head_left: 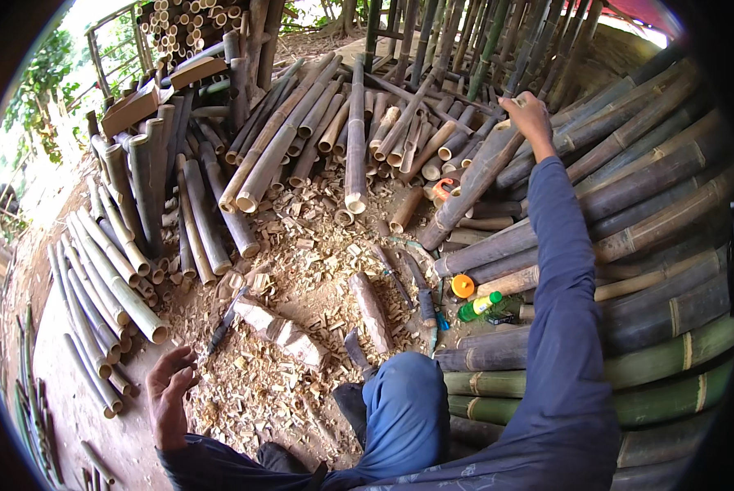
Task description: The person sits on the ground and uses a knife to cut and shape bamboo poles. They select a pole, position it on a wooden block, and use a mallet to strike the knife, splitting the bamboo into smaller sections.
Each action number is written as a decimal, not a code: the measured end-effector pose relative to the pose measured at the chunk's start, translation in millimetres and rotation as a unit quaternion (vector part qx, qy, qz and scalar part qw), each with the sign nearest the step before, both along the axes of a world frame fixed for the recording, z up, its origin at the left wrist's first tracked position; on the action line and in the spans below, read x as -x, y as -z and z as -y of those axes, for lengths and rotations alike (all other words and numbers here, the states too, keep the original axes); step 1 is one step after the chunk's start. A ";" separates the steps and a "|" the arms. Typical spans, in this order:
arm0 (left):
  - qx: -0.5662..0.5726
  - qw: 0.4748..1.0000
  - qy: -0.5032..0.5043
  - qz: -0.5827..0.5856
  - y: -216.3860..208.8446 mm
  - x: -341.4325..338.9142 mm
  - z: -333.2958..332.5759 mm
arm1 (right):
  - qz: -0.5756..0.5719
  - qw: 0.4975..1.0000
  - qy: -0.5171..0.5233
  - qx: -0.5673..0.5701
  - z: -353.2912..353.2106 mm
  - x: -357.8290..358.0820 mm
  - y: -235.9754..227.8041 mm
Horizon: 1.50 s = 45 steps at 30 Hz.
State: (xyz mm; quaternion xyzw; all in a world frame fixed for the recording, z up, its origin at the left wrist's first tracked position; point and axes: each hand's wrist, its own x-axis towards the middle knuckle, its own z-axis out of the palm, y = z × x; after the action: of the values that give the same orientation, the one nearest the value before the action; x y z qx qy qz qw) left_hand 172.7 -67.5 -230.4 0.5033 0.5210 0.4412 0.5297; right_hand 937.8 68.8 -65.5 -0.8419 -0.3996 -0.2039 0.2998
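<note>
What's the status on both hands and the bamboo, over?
Left hand empty, loosely open. Right hand at upper end of slanted bamboo pole, grip unclear. Wood chips scattered ahead.

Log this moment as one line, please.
Left hand: empty, half-curled | Right hand: at upper end of bamboo pole, grip unclear | Ground: wood chips, pale wood chunk

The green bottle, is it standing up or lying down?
Lying down: the green bottle shows its long side, stretched sideways near the round orange thing.
</note>
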 end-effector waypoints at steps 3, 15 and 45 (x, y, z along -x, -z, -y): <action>0.035 0.999 -0.032 0.005 21.6 17.6 3.6 | -0.006 0.998 -0.051 -0.038 -2.8 -8.7 6.8; 0.043 0.996 -0.058 -0.049 35.0 10.3 3.0 | 0.075 0.981 -0.051 -0.173 52.5 -7.1 45.2; -0.075 0.937 0.064 -0.336 40.9 -27.8 5.3 | 0.267 0.951 0.058 0.146 82.0 52.8 48.3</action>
State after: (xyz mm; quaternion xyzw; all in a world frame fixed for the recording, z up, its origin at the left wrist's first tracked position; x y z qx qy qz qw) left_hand 200.5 -72.8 -271.3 0.6924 0.6007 0.2498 0.3118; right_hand 885.0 -13.2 -113.8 -0.8129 -0.4409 -0.3779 0.0439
